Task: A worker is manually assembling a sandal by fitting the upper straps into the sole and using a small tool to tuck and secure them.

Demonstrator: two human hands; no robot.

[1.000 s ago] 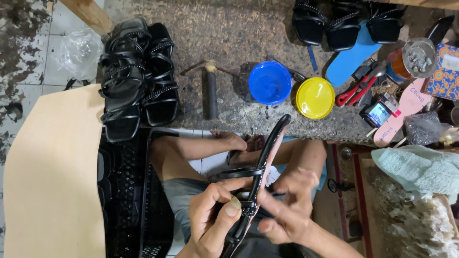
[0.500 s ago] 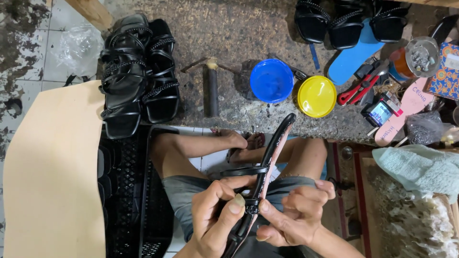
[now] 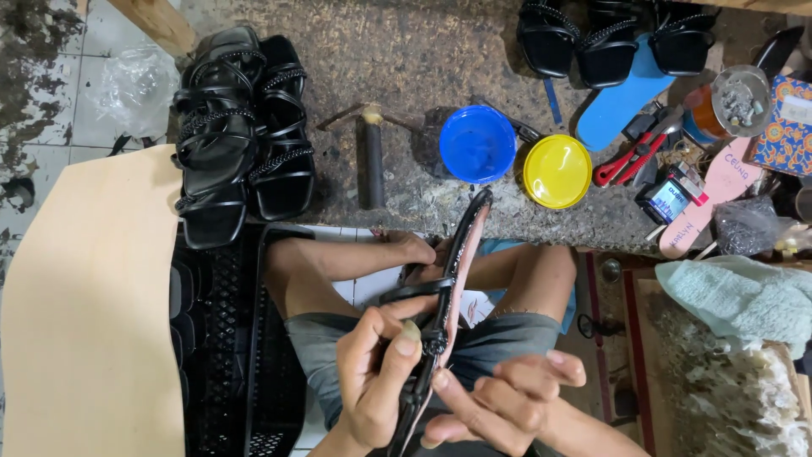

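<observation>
I hold a black strappy sandal (image 3: 457, 271) with a pink insole on edge over my lap, its toe pointing up toward the stone bench. My left hand (image 3: 376, 372) grips the heel end, thumb pressed on a black strap. My right hand (image 3: 499, 402) sits just to the right of the sole with fingers spread, fingertips touching its lower edge. My crossed legs (image 3: 338, 262) lie beneath.
On the stone bench (image 3: 406, 76): stacked black sandals (image 3: 237, 135), a hammer (image 3: 372, 156), a blue lid (image 3: 476, 144), a yellow lid (image 3: 556, 171), red pliers (image 3: 630, 156), a blue insole (image 3: 626, 93), more sandals (image 3: 609, 34). A tan sheet (image 3: 85, 313) and a black crate (image 3: 228, 355) lie left.
My right hand has slid lower and opened its fingers beside the sole. The sandal stays nearly in place, and my left hand keeps its grip.
</observation>
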